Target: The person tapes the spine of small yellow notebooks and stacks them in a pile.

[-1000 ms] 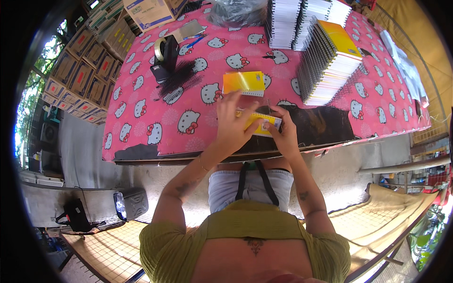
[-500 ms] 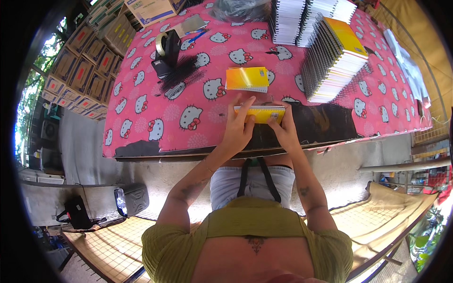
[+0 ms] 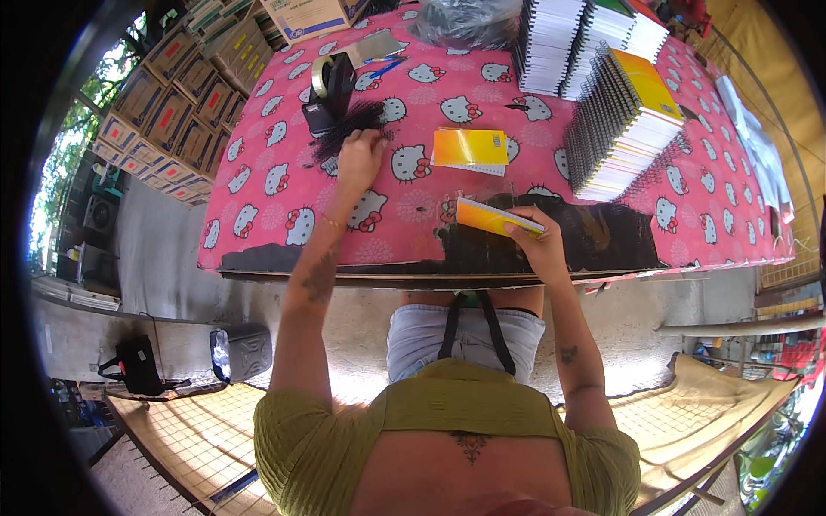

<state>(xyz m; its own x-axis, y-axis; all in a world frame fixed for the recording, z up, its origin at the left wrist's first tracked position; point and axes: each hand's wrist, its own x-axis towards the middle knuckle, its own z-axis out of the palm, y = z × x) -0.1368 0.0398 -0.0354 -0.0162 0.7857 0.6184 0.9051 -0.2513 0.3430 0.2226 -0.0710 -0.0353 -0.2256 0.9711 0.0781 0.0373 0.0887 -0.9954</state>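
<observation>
My right hand (image 3: 542,239) grips a thin pad of punched pages with a yellow-orange cover (image 3: 492,218) by its right end, tilted over the near table edge. Over at the left, my left hand (image 3: 361,158) reaches into a tangled heap of black spiral binding coils (image 3: 351,133). Its fingers are curled together against the coils; whether one is pinched between them is hidden. A second unbound yellow-covered pad (image 3: 470,151) lies flat between the two hands, further back. To the right stands a tall stack of yellow notebooks (image 3: 632,129) with black coils along their edges.
Behind the coils sits a black tape dispenser (image 3: 331,90), with blue pens (image 3: 385,68) nearby. More stacked white notebooks (image 3: 544,47) and a clear plastic bag (image 3: 469,21) are at the back. Cardboard boxes (image 3: 172,95) are piled left of the pink table (image 3: 258,202).
My left hand has let go of the yellow pad and moved left and away to the coil heap. The right hand keeps the pad, now tilted. The view has shifted slightly.
</observation>
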